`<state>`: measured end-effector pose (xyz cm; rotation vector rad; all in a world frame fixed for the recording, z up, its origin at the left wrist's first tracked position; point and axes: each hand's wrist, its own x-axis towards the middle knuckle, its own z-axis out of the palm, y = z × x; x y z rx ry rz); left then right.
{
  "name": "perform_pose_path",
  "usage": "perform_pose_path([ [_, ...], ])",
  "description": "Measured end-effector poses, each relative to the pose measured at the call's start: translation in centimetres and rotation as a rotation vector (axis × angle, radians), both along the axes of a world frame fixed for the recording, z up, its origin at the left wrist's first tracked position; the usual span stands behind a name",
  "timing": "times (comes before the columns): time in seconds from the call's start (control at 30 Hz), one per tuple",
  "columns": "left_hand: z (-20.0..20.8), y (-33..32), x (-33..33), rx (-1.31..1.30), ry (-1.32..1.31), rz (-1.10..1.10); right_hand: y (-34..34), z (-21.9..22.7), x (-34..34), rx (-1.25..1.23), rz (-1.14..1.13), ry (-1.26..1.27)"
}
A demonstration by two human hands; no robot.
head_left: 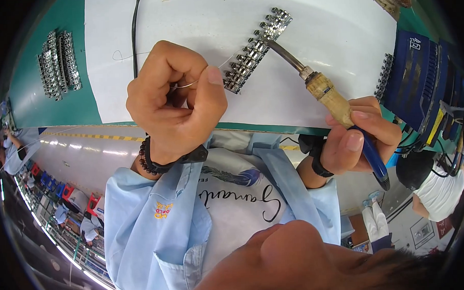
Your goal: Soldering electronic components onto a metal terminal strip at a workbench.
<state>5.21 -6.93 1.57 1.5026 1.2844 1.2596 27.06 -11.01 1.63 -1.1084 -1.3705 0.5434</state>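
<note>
My left hand (176, 98) is closed, with a thin silvery wire, which looks like solder (230, 60), pinched between thumb and forefinger. The wire runs toward a slanting row of small shiny metal parts (252, 55) lying on a white sheet. In my right hand (362, 135) is a soldering iron (319, 88), gripped by its handle, tan toward the tip and blue at the end. Its metal tip reaches the upper part of the row and appears to touch it. Whether the wire's end meets the parts is too fine to tell.
Several similar rows of metal parts (59, 65) lie on the green table (41, 110) at the left. The white sheet (186, 16) covers the middle, crossed by a black cable (135, 38). A blue box-shaped unit (411, 77) stands at the right, with another row (384, 77) beside it.
</note>
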Motion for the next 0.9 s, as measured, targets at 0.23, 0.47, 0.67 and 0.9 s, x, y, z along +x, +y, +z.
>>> perform_pose_path([
  [0.23,0.0,-0.1,-0.1,-0.017,0.01,0.01,0.1,-0.1,-0.4,-0.031,0.017,0.047],
  [0.47,0.6,-0.3,0.3,-0.072,0.016,0.021,-0.1,0.1,-0.2,-0.058,0.044,0.065],
  [0.67,0.4,-0.7,-0.4,0.028,-0.021,0.024,-0.8,0.4,-0.6,0.034,-0.018,0.049],
  [0.9,1.0,-1.2,-0.2,-0.053,0.02,-0.013,-1.4,0.4,-0.1,0.095,-0.016,-0.014],
])
